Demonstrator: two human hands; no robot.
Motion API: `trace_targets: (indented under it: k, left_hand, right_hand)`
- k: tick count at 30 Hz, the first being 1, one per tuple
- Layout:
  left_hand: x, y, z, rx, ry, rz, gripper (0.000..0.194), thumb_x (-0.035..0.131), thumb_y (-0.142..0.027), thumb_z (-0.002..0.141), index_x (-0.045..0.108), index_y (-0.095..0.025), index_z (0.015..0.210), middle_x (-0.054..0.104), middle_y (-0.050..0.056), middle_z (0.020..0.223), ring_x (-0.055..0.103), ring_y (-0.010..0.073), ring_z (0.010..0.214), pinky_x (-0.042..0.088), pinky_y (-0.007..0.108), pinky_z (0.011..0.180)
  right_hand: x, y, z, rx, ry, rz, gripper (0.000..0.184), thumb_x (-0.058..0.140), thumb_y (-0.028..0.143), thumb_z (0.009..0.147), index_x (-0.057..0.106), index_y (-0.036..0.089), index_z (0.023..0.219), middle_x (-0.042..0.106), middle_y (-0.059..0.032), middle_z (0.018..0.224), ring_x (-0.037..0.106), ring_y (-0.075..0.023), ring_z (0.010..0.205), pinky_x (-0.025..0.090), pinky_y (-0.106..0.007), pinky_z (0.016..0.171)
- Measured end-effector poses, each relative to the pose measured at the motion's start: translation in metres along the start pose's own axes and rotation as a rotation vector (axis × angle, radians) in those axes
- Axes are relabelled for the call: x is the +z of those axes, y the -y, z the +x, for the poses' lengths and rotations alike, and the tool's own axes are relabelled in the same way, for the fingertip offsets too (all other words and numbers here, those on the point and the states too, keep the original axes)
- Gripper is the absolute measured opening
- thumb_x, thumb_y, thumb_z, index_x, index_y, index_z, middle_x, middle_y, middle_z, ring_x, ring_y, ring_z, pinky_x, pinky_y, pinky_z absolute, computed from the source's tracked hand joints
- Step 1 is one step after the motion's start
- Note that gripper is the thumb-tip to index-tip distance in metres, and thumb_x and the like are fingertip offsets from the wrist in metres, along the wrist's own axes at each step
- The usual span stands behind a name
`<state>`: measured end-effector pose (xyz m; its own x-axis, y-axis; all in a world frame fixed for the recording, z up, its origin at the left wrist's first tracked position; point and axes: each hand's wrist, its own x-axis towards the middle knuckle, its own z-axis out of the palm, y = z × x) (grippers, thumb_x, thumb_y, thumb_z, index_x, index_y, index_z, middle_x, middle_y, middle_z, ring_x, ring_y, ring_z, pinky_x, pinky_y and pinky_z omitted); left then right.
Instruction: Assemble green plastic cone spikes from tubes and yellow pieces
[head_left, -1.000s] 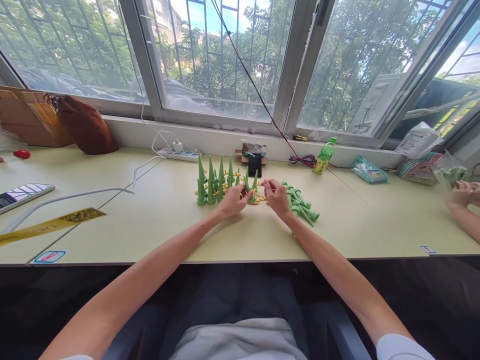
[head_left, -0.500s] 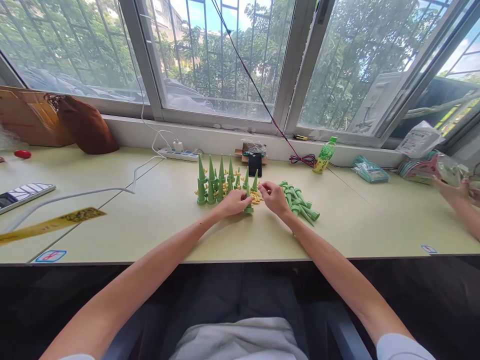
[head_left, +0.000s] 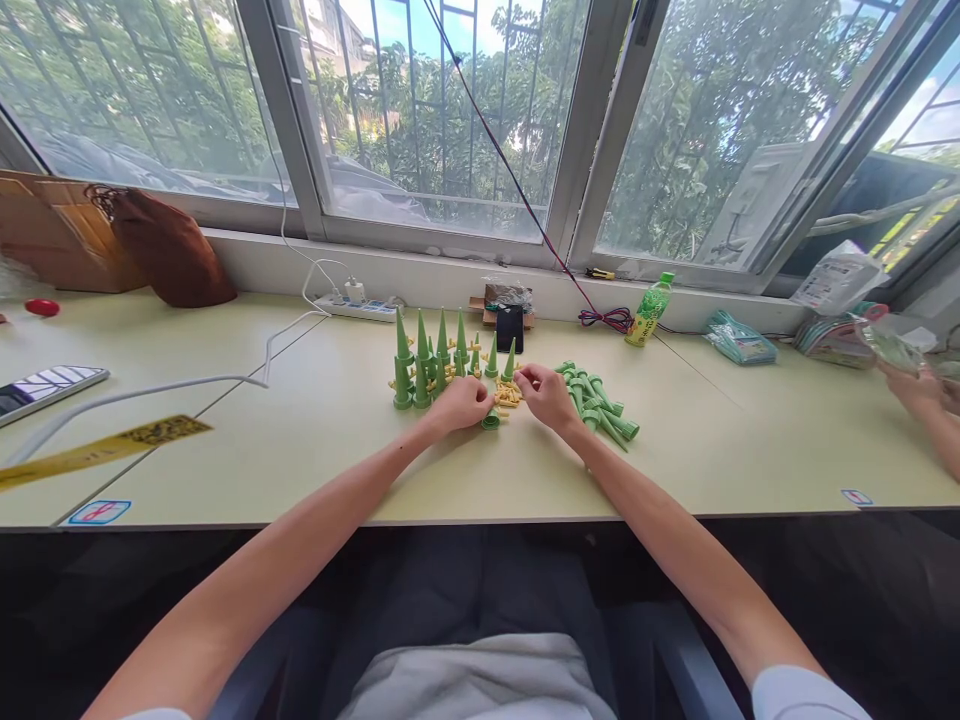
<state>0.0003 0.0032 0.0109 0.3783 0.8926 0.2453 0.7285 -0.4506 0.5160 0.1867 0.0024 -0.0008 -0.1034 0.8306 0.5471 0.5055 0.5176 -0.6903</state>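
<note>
My left hand (head_left: 463, 402) is closed around a green plastic watering spike (head_left: 490, 422). Its open round base points toward me, and a yellow bit sticks out at its right side. Just right of it, my right hand (head_left: 546, 393) has thumb and fingers pinched together. Whatever is in that pinch is too small or hidden to name. Between the hands lies a small pile of yellow valve pieces (head_left: 509, 396). Green spikes with yellow side pieces (head_left: 403, 385) stand upright in rows beyond my left hand. More green spikes (head_left: 600, 405) lie heaped right of my right hand.
Behind the spikes rests a black phone (head_left: 510, 330) against a small box. A green-capped bottle (head_left: 650, 312), a power strip (head_left: 358, 308) and a white cable (head_left: 225, 380) are on the table. Another person's hand (head_left: 916, 388) holds a clear plastic packet at far right.
The spike in my left hand has tipped from upright, so its base now faces me. My left hand has shifted slightly left. My right hand stays nearly in place, still pinched.
</note>
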Motion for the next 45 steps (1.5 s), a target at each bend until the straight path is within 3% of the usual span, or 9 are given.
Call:
trace_targets:
  k: [3, 7, 13, 19, 26, 37, 45]
  left_hand:
    - [0.001, 0.0, 0.0, 0.032, -0.051, -0.016, 0.04, 0.055, -0.027, 0.08, 0.038, -0.018, 0.045, 0.04, -0.002, 0.045, 0.033, 0.0104, 0.049, 0.027, 0.027, 0.051]
    - [0.002, -0.003, -0.001, 0.114, -0.216, -0.083, 0.042, 0.052, -0.031, 0.086, 0.036, -0.018, 0.048, 0.037, -0.003, 0.046, 0.031, 0.0095, 0.049, 0.028, 0.027, 0.053]
    - [0.002, -0.006, 0.0, 0.155, -0.377, -0.124, 0.036, 0.052, -0.033, 0.089, 0.047, -0.017, 0.057, 0.048, -0.002, 0.052, 0.038, 0.0103, 0.051, 0.03, 0.027, 0.055]
    - [0.004, -0.009, -0.002, 0.159, -0.346, -0.115, 0.034, 0.052, -0.032, 0.09, 0.051, -0.016, 0.059, 0.052, -0.002, 0.053, 0.041, 0.0104, 0.051, 0.031, 0.026, 0.056]
    - [0.003, -0.013, -0.005, 0.143, -0.302, -0.109, 0.033, 0.05, -0.032, 0.09, 0.057, -0.016, 0.062, 0.051, -0.002, 0.051, 0.042, 0.0105, 0.051, 0.032, 0.025, 0.056]
    - [0.001, -0.015, -0.006, 0.14, -0.286, -0.099, 0.034, 0.05, -0.033, 0.09, 0.057, -0.015, 0.062, 0.05, -0.002, 0.051, 0.04, 0.0103, 0.051, 0.032, 0.025, 0.057]
    - [0.002, -0.013, -0.005, 0.158, -0.284, -0.088, 0.033, 0.051, -0.032, 0.09, 0.058, -0.015, 0.063, 0.05, -0.002, 0.052, 0.039, 0.0102, 0.05, 0.031, 0.026, 0.056]
  right_hand:
    - [0.001, -0.001, 0.0, -0.001, 0.003, -0.002, 0.03, 0.048, 0.041, 0.089, 0.058, 0.018, 0.072, 0.059, -0.0017, 0.067, 0.047, -0.0126, 0.058, 0.042, -0.026, 0.06]
    - [0.0, -0.001, 0.0, -0.008, 0.005, -0.009, 0.03, 0.049, 0.04, 0.089, 0.057, 0.018, 0.071, 0.058, -0.0015, 0.066, 0.046, -0.0125, 0.058, 0.04, -0.025, 0.059]
    - [0.0, -0.002, -0.002, -0.032, 0.082, -0.074, 0.022, 0.053, 0.033, 0.088, 0.065, 0.018, 0.08, 0.062, -0.0014, 0.069, 0.05, -0.0125, 0.058, 0.04, -0.024, 0.061]
    - [0.005, -0.009, -0.004, -0.142, 0.236, -0.224, 0.02, 0.054, 0.019, 0.09, 0.073, 0.018, 0.096, 0.063, -0.0037, 0.084, 0.052, -0.012, 0.067, 0.041, -0.025, 0.071]
    - [0.009, -0.014, -0.005, -0.172, 0.352, -0.392, 0.023, 0.054, 0.023, 0.093, 0.074, 0.023, 0.106, 0.051, -0.0027, 0.082, 0.049, -0.0147, 0.074, 0.038, -0.025, 0.07]
    - [0.007, -0.009, -0.005, -0.131, 0.361, -0.375, 0.013, 0.057, 0.022, 0.091, 0.069, 0.02, 0.094, 0.054, -0.0039, 0.085, 0.053, -0.0173, 0.079, 0.04, -0.027, 0.073]
    - [0.007, -0.009, -0.006, -0.153, 0.308, -0.284, 0.013, 0.051, 0.024, 0.093, 0.062, 0.019, 0.096, 0.057, -0.0041, 0.088, 0.052, -0.0156, 0.075, 0.041, -0.028, 0.075]
